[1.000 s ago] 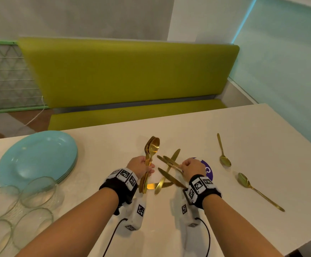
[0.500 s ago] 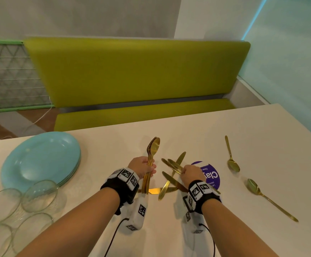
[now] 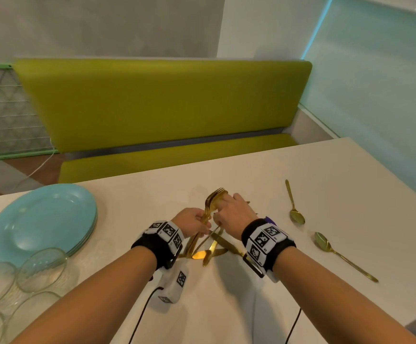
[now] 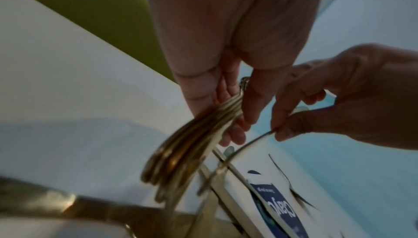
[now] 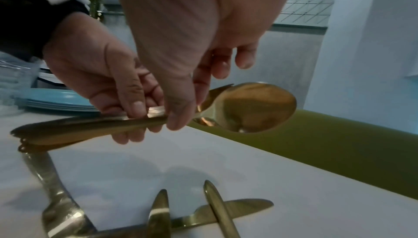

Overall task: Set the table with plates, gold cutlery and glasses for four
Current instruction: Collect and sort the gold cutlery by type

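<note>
My left hand (image 3: 194, 223) grips a bundle of gold forks and spoons (image 3: 213, 201) by the handles, heads pointing away, just above the table (image 3: 326, 175). My right hand (image 3: 226, 214) has come against the bundle and pinches one thin gold utensil (image 4: 251, 142) at its neck. I cannot tell whether it is a fork or a spoon. Several gold knives (image 3: 214, 248) lie crossed on the table below both hands. Two gold spoons (image 3: 295, 209) (image 3: 338, 255) lie to the right. In the right wrist view a spoon bowl (image 5: 248, 107) sticks out past my thumb.
A stack of light blue plates (image 3: 43, 222) sits at the left, with several clear glasses (image 3: 38, 266) in front of it. A purple sticker (image 3: 271, 219) shows beside my right wrist. A green bench (image 3: 164, 105) runs along the table's far edge.
My right hand left the knives on the table and moved up and left to the bundle in my left hand, where it now pinches one utensil. The bundle has turned, fork tines now showing.
</note>
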`<state>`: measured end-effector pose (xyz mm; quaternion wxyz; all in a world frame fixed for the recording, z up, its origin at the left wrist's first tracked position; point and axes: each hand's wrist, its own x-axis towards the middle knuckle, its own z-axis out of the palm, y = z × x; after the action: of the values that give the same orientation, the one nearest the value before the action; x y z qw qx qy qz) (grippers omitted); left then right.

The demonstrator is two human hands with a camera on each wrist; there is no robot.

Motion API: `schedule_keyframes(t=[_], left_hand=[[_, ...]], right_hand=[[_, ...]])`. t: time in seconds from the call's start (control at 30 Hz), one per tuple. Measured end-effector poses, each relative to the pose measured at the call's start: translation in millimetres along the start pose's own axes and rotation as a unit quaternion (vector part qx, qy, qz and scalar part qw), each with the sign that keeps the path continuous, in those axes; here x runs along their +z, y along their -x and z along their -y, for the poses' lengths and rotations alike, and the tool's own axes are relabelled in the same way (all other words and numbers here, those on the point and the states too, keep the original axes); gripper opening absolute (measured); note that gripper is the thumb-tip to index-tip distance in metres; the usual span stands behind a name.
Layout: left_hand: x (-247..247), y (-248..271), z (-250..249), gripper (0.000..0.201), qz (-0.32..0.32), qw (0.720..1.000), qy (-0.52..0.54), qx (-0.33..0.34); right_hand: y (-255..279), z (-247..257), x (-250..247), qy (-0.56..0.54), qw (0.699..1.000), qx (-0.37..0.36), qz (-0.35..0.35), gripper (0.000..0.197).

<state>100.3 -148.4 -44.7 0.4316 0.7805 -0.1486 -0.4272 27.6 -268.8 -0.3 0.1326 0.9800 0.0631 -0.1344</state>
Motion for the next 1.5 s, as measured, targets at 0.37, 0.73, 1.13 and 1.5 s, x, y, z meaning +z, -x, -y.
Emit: schedule_keyframes(t=[0.37,0.73,1.13,1.5], left_hand=[[19,3,-6,0.017,0.043,0.998,0.047,-0.007],[26,-13,-13,0.022,0.027,0.995,0.094,0.019],[20,-48,-27,0.013,-0.014,0.993,0.105,-0.048],[28,-71,-39,0.009,-0.027,0.989,0.137,-0.046]], right_hand=[[2,-6,-1,-0.008,1.000,-0.029,-0.004,0.030],[-8,-32,25,-0.096,0.987,0.012,-0.127,0.013],[-9,-155,96,-0.304,0.818,0.487,0.029,0.042],[-7,-173,141,-0.277,0.782,0.546,0.116,0.031]])
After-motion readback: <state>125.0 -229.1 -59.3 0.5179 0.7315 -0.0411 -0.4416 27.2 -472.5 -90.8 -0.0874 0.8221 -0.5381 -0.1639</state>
